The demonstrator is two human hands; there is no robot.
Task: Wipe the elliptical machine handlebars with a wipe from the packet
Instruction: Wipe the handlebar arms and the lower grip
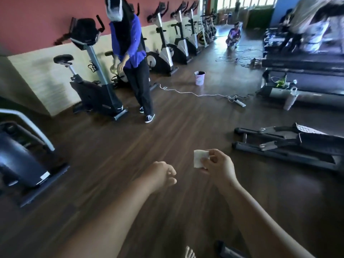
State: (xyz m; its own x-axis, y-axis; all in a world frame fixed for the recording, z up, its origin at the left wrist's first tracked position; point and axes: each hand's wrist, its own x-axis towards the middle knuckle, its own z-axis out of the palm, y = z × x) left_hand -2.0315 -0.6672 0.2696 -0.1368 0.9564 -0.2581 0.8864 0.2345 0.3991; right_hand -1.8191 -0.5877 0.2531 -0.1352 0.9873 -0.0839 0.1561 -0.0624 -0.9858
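The right grip point(217, 164), a bare hand, pinches a small white wipe point(200, 158) between thumb and fingertips. The wipe sticks out to the left of the fingers and is held in the air above the dark wood floor point(167, 127). The left grip point(163, 174), also a bare hand, hangs just beside it and lower, its fingers loosely curled and holding nothing. The two do not touch. Both forearms reach in from the bottom edge, and a bare foot point(189, 253) shows between them.

To the right of the wipe, a low black machine frame point(288, 144) with foot pedals lies along the floor. At the left edge stands a dark machine base point(18, 157) with a grey rail point(35, 127) curving over it.

Farther off, a person in a blue top point(130, 43) stands next to an exercise bike point(93, 71), hands together near its post. More bikes point(167, 43) line the red and cream wall. A white bucket point(199, 78) stands on the floor, and near it a white cable point(186, 92) runs to a power strip point(238, 102). Treadmills point(307, 62) fill the upper right, with a pale bottle point(290, 99) by their near end. Another person point(233, 36) crouches far back.
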